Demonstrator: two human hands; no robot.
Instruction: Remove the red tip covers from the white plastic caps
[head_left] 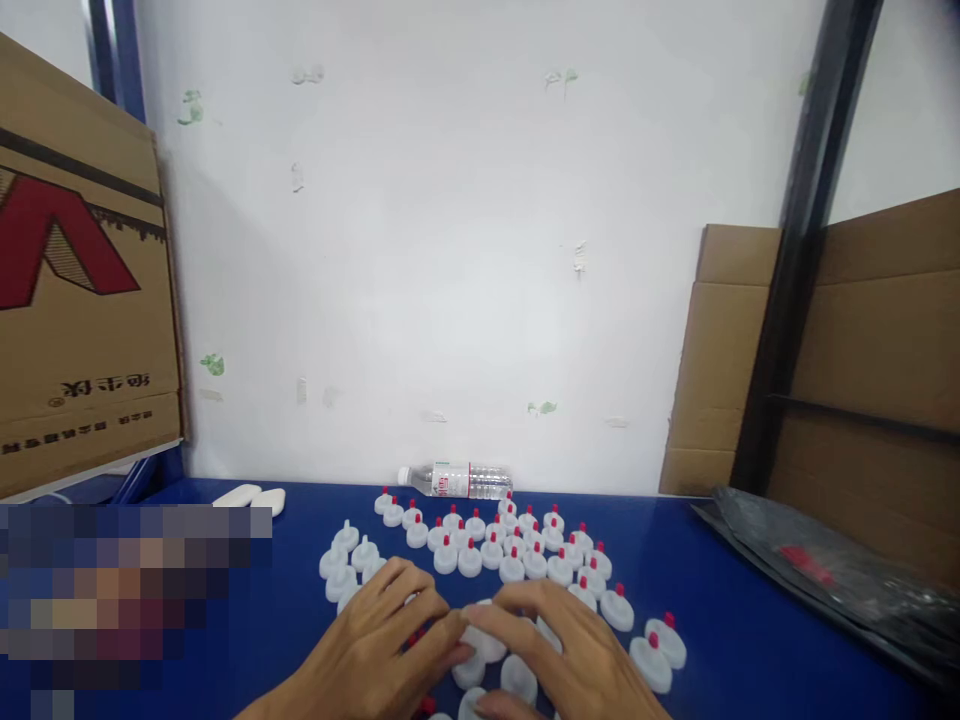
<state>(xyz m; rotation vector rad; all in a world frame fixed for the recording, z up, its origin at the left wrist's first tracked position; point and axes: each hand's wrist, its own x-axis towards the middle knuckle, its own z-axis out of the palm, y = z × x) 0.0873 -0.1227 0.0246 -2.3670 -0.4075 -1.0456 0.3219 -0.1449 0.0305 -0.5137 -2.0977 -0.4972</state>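
Note:
My left hand (382, 640) and my right hand (562, 635) meet low in the middle of the view, fingers curled toward each other. Between their fingertips is a white plastic cap (489, 646), which the right fingers grip. My left thumb and forefinger are pressed together at its left side; anything between them is hidden. More white caps (519, 680) lie beneath the hands, and small red pieces (427, 706) show under the left one. Beyond stand several white nozzle caps with red tips (512, 568). Left of these are white nozzle caps without red tips (341, 582).
A clear bottle (457, 480) lies on its side against the white wall (480, 250), at the back of the blue table (750, 620). White oval pieces (268, 502) rest at back left. Cardboard (82, 300) stands left; black plastic bags (840, 570) lie right. A blurred patch covers the lower left.

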